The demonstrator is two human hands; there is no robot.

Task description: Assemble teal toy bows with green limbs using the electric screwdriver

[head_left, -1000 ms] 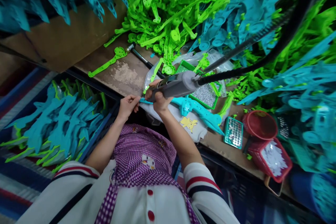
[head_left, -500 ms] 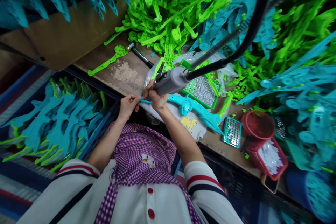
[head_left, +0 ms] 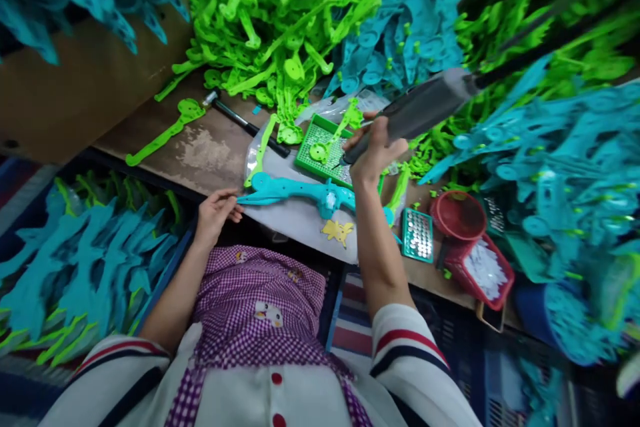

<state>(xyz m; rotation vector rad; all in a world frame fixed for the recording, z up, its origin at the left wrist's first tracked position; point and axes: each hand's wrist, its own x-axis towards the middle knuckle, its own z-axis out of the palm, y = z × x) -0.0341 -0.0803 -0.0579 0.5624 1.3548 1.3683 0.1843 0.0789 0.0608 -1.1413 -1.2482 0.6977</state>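
Observation:
My left hand (head_left: pixel 216 215) pinches the narrow left tip of a long blue plastic part (head_left: pixel 295 191), which lies across a grey cloth (head_left: pixel 280 217) at the bench edge. A grey power screwdriver (head_left: pixel 417 112) is gripped in my right hand (head_left: pixel 373 150), tilted with its bit pointing down and left. The bit is over a green tray of small metal screws (head_left: pixel 305 155), beyond the blue part. A green plastic piece (head_left: pixel 320 151) lies on the tray. My right forearm hides the right end of the blue part.
A hammer (head_left: pixel 245 121) and a green arm piece (head_left: pixel 165 133) lie at the left. Green parts (head_left: pixel 280 27) and blue parts (head_left: pixel 400 27) are heaped behind. A button tray (head_left: pixel 417 235) and red containers (head_left: pixel 459 215) stand right. A crate (head_left: pixel 173 260) holds finished-looking blue pieces.
My right hand has lifted the screwdriver off the left end of the blue part and carried it right, to the screw tray. My left hand still holds the tip. The view has shifted.

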